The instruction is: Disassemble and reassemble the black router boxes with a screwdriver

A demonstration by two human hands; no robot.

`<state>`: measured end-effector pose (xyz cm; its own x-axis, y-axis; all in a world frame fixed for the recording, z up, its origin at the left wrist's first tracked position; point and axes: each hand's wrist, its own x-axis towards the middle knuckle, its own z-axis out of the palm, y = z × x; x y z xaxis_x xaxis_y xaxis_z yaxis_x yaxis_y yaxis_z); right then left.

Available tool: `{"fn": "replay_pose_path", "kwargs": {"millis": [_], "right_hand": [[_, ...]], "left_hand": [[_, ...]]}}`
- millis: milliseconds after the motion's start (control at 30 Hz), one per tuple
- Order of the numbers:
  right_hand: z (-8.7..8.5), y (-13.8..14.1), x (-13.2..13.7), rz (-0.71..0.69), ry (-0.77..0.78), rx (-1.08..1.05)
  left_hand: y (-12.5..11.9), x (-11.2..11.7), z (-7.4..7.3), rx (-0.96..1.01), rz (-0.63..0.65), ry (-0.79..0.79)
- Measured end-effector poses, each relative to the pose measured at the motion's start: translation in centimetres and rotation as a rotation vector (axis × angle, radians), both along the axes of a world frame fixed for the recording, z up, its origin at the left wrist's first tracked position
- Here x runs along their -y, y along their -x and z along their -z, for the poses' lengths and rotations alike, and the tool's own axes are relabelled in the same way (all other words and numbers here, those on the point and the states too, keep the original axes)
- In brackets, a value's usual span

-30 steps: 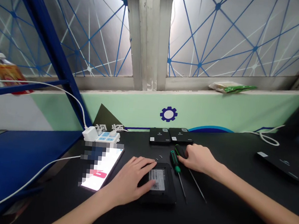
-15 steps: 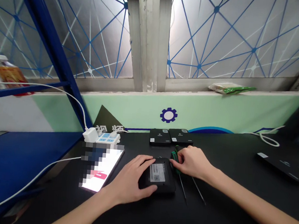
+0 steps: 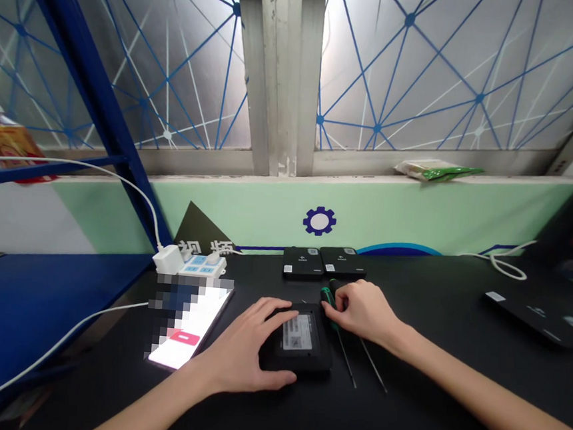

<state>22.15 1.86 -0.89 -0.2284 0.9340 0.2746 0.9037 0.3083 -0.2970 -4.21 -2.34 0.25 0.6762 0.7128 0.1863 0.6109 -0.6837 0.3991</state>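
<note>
Left hand (image 3: pixel 247 349) is spread over a black box (image 3: pixel 303 340) lying label-up on the bench (image 3: pixel 429 421). Right hand (image 3: pixel 366 309) is curled at the green screwdriver (image 3: pixel 344 355) just beside it, can't tell if it's actually gripped. Second screwdriver (image 3: pixel 373 365) lies alongside, two smaller black boxes (image 3: pixel 302 264) behind.

Workshop or office, unclear which: black desk (image 3: pixel 424 414), screwdrivers (image 3: pixel 326 300) at right hand (image 3: pixel 362 310), black box (image 3: pixel 304 361) under left hand (image 3: pixel 247 349), two similar boxes (image 3: pixel 303 263) beyond both hands, power strip (image 3: pixel 202 266) beyond left hand, patterned windows (image 3: pixel 444 68) farther off.
</note>
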Motion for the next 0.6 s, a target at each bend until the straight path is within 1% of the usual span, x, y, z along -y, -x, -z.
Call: {"fn": "replay_pose_path", "kwargs": {"millis": [100, 233, 433, 600], "right_hand": [[0.0, -0.2, -0.1, -0.044, -0.014, -0.135], [0.3, -0.6, -0.4, -0.136, 0.006, -0.468], [1.2, -0.9, -1.2, -0.237, 0.133, -0.996], [1.1, -0.5, -1.3, -0.236, 0.255, -1.362]], "left_hand": [[0.0, 0.0, -0.1, -0.004, -0.001, 0.006], [0.0, 0.0, -0.3, 0.004, -0.035, 0.002], [-0.1, 0.0, 0.0, 0.023, -0.069, -0.024], [-0.1, 0.0, 0.3, 0.034, -0.085, -0.031]]}}
